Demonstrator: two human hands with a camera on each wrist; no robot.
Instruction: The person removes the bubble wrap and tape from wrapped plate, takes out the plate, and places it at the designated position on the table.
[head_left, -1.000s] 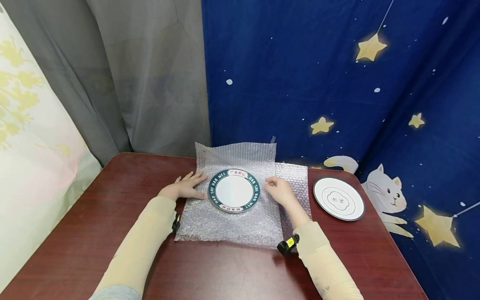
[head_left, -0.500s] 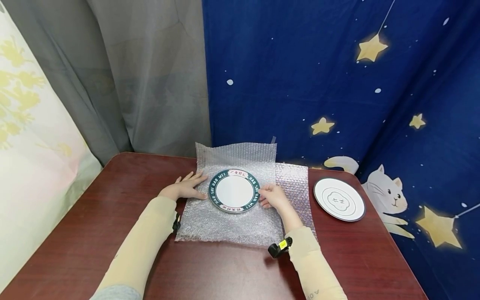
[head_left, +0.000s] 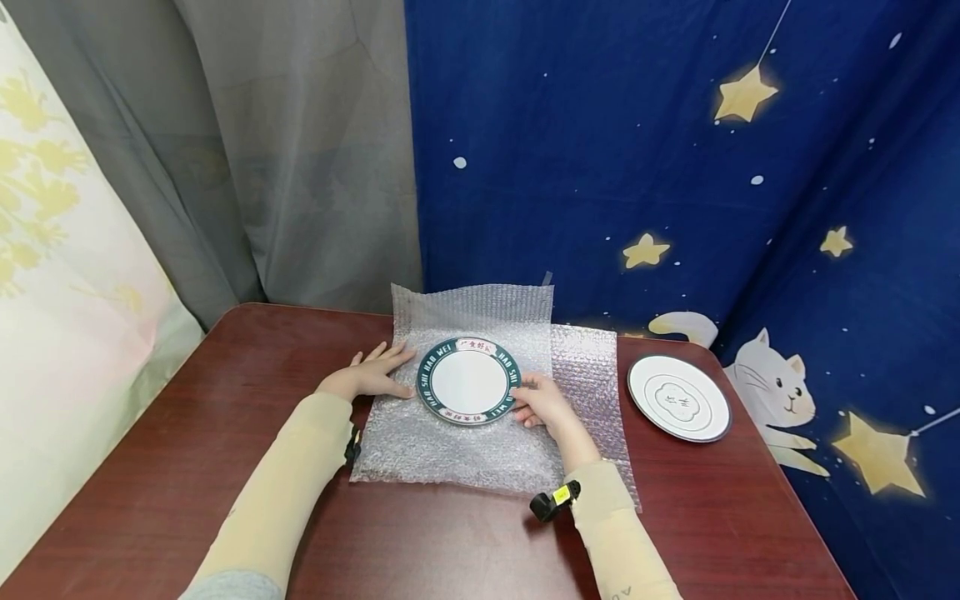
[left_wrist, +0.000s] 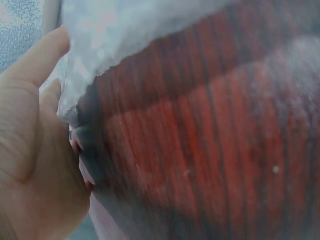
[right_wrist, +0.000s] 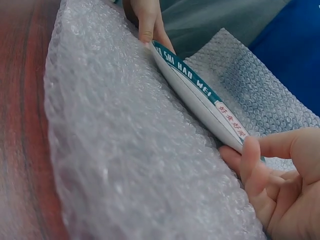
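A white plate (head_left: pixel 468 381) with a dark green lettered rim lies on a sheet of bubble wrap (head_left: pixel 457 454). My right hand (head_left: pixel 546 402) pinches the plate's right rim; close up in the right wrist view, the fingers of that hand (right_wrist: pixel 285 185) sit at the edge of the plate (right_wrist: pixel 200 100). On the other side, my left hand (head_left: pixel 371 372) rests on the wrap's left edge with fingers spread, its thumb near the rim. In the left wrist view, this hand (left_wrist: pixel 35 135) shows beside the wrap's edge, partly cut off by the frame.
A second white plate (head_left: pixel 678 398) with a thin dark rim lies to the right on the reddish-brown table (head_left: pixel 420 542). Another bubble wrap piece (head_left: pixel 592 375) shows beneath the right arm. Grey (head_left: pixel 315 167) and blue curtains (head_left: pixel 570 167) hang just behind the table.
My right hand has moved left from the bubble wrap to the plate's right rim and now grips it. The left hand and the plate have stayed in place.
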